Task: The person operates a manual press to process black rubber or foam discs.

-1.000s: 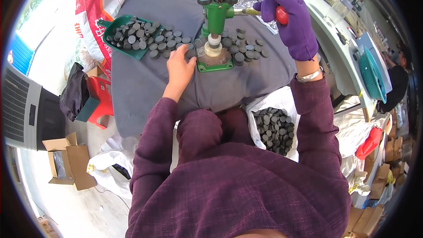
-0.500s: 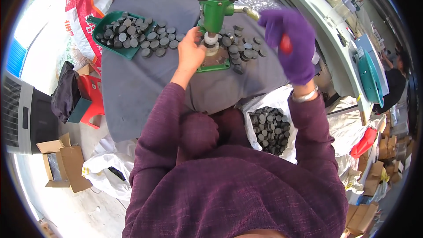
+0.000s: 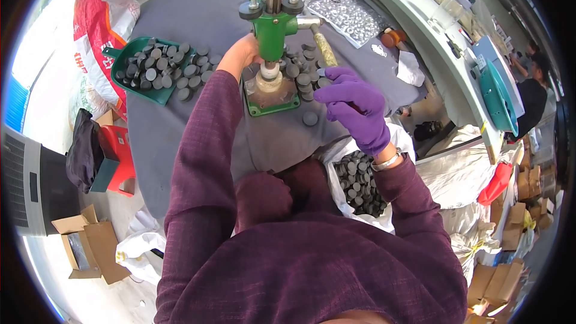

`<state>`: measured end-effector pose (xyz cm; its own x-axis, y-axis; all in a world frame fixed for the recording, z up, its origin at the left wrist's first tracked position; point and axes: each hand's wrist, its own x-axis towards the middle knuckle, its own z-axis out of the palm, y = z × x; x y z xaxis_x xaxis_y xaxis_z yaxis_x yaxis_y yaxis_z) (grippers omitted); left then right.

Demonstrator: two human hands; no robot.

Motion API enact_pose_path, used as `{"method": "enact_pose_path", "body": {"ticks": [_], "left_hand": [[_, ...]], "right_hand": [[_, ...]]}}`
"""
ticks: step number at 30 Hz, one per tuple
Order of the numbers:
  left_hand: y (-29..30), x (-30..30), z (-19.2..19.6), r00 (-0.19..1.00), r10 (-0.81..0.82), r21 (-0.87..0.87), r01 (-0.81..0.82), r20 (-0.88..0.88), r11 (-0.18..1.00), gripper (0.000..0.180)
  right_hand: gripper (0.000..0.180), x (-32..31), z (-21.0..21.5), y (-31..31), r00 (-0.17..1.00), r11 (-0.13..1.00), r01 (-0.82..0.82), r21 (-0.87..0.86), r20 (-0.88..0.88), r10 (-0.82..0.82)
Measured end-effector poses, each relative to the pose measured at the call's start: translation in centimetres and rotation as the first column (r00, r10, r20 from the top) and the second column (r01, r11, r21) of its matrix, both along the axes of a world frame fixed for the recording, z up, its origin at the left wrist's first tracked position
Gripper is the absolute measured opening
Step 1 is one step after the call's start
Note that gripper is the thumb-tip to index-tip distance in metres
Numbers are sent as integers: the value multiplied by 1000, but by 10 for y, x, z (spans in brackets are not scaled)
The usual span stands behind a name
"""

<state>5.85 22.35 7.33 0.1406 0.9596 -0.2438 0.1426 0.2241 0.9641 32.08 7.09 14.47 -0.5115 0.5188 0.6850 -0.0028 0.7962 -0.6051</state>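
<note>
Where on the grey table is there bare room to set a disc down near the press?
Bare grey table lies between the green tray and the green press base, under the left hand forearm, and along the near edge below the lone disc. Crowded: the disc pile right of the press, by the gloved right hand.

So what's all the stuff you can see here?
Hand press: one, green, middle of the table.
Table: one, grey cover.
Tray: one, green, left of the press, full of discs.
Discs: many, dark grey, in the tray and around the press.
Bag of discs: one, white, by the right knee.
Stool: one, red, on the floor.
Left hand: bare, at the press base.
Right hand: purple glove, beside the press.
</note>
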Motion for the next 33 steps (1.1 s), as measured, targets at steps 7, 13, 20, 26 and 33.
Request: {"method": "enact_pose_path", "body": {"ticks": [7,13,20,26,33], "left_hand": [[5,24,-15,895,-235,38,239,380,970,41],[-39,0,0,962,106,119,-139,252,983,29],[-135,-92,-56,566,642,698,-154,-518,699,32],[-166,-37,-71,89,588,592,220,-804,776,40],[-145,-45,-66,88,615,620,73,-784,781,48]], "right_hand": [[19,3,-2,0,1000,1000,15,0,-4,-15],[18,5,-8,-3,999,990,13,-141,-43,-19],[25,-5,47,-18,999,899,14,-437,-39,-35],[39,-11,94,20,996,972,-47,-231,-91,26],[37,-25,116,31,996,997,-13,75,-84,19]]}}
